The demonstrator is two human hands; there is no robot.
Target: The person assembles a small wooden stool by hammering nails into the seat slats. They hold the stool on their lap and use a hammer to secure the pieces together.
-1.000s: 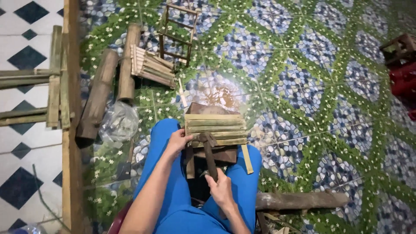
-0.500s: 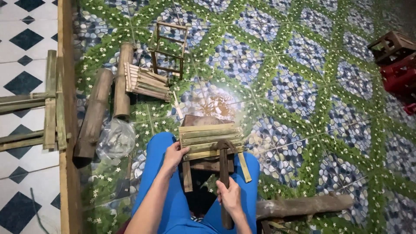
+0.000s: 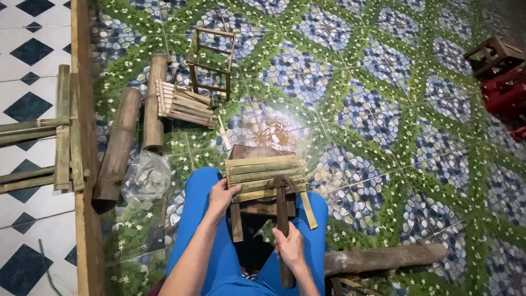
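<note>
Hammer (image 3: 283,219) head now on slats (image 3: 263,172).

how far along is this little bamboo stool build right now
Done: the slatted seat looks laid across its frame, and a bare frame stands beyond. In hand: the left hand steadies the seat's edge while the right hand holds a hammer against the slats. Left: loose slats and bamboo poles lie unused.

On the floral-patterned floor (image 3: 383,109) ahead of you lie two bamboo logs (image 3: 137,126), a bundle of slats (image 3: 183,104) and an open bamboo frame (image 3: 211,63). A clear plastic bag (image 3: 145,178) sits near them; red crates (image 3: 507,93) stand far right.
</note>
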